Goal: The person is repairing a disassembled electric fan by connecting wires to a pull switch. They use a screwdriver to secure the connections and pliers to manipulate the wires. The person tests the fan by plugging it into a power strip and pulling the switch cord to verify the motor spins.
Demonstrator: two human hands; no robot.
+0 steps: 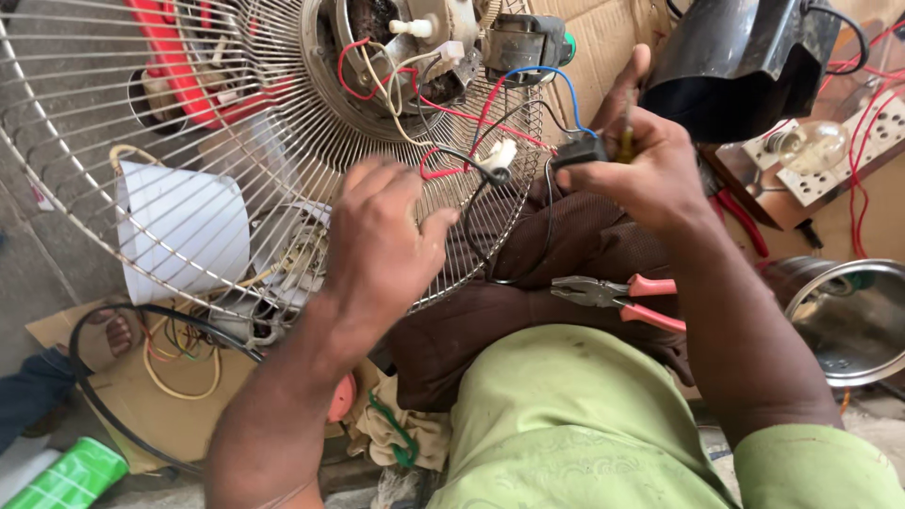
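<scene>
A small black part [579,151] is pinched by the right hand [641,165]. The left hand [377,240] is half-curled on wires [452,165] at the fan grille [189,141]; a green package [66,476] is seen at the cardboard's [141,415] lower-left corner

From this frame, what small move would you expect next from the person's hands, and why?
Probably the right hand brings its screwdriver tip onto the small black part it pinches. The blue wire already runs to that part, while the left hand steadies the fan grille.
</scene>
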